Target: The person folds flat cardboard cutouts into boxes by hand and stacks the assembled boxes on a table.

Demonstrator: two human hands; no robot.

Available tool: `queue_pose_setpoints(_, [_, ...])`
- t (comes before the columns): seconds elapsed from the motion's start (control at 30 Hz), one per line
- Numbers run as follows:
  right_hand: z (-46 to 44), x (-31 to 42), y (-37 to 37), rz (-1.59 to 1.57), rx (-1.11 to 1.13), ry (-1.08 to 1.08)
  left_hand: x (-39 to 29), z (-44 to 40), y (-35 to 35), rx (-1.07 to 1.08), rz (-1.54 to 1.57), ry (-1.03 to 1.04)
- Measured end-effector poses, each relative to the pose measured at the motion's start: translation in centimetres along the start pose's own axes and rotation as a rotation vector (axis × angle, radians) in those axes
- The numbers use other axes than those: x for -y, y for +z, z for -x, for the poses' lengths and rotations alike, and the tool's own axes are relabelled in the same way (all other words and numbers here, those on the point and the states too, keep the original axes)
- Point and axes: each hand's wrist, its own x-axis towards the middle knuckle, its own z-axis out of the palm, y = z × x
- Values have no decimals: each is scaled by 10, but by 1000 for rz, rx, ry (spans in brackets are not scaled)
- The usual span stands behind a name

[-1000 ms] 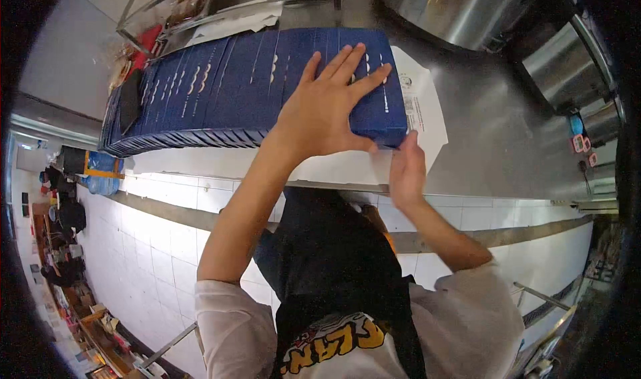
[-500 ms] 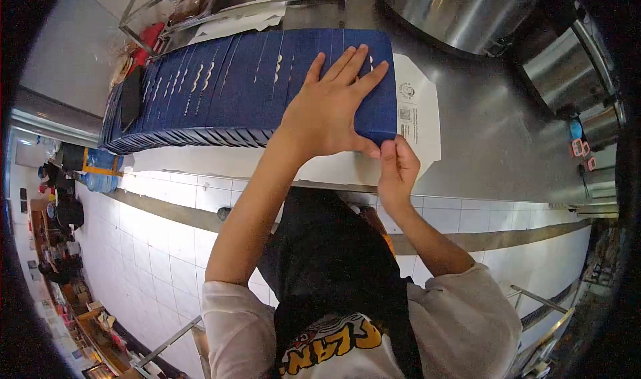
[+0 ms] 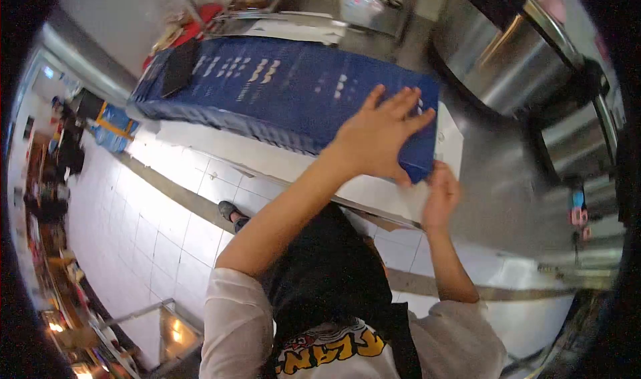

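Observation:
A long row of dark blue folded cartons [image 3: 287, 85], packed tightly on edge, lies across the metal table; a few show white scalloped marks along their edges. My left hand [image 3: 380, 138] rests spread out on top of the row near its right end, thumb down over the front side. At the lower right corner of the row, my right hand [image 3: 442, 195] has its fingers pinched together against the end carton. Motion blur hides exactly how much of it lies between them. Beneath the row is a white cardboard sheet [image 3: 207, 142]. A black flat object [image 3: 180, 68] rests on the row's left end.
Large steel pots [image 3: 494, 52] stand at the back right of the metal table [image 3: 484, 199]. Behind the row is a metal rack [image 3: 400, 18] with a plastic bag [image 3: 360, 5]. Pink-and-white small devices [image 3: 578, 216] are at the far right. White floor tiles [image 3: 140, 212] lie below.
The whole view has turned and shifted, so the row now slants down to the right. Both hands keep their places at its right end, the left spread and the right pinching the corner.

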Motion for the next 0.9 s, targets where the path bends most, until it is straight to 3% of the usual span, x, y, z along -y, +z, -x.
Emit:
queue_pose_setpoints(0.03, [-14, 6, -3, -30, -123, -61, 0, 1, 0, -29, 5, 15])
queue_pose_setpoints(0.17, [-113, 54, 28, 43, -84, -399, -5, 5, -3, -68, -6, -16])
queue_pose_setpoints(0.23, [-160, 66, 77, 210, 130, -489, -7, 6, -4, -107, 26, 16])
queue_pose_setpoints(0.3, [-184, 84, 138, 483, 518, -529, -10, 7, -7, -106, 22, -13])
queue_pose_setpoints(0.37, [-210, 58, 198, 702, 707, -549, -17, 20, -3, -106, 18, -39])
queue_pose_setpoints(0.43, [-224, 35, 242, 787, 773, -587, -28, 41, 12, -267, 266, 80])
queue_pose_setpoints(0.5, [-240, 6, 272, 801, 892, -524, -51, 92, 4, -367, 433, 31])
queue_pose_setpoints(0.57, [-238, 5, 279, 930, 1021, -384, -65, 153, -12, -380, 486, -156])
queue_pose_setpoints(0.63, [-232, -5, 273, 866, 861, -527, -61, 219, -1, -503, 590, -372])
queue_pose_setpoints(0.77, [-239, -17, 265, 890, 773, -519, -79, 314, 15, -779, 788, -923])
queue_pose_setpoints(0.87, [-256, -19, 281, 699, 851, -476, -92, 343, 30, -924, 909, -1052])
queue_pose_setpoints(0.9, [-252, 0, 287, 676, 884, -247, -93, 350, 42, -966, 939, -1051])
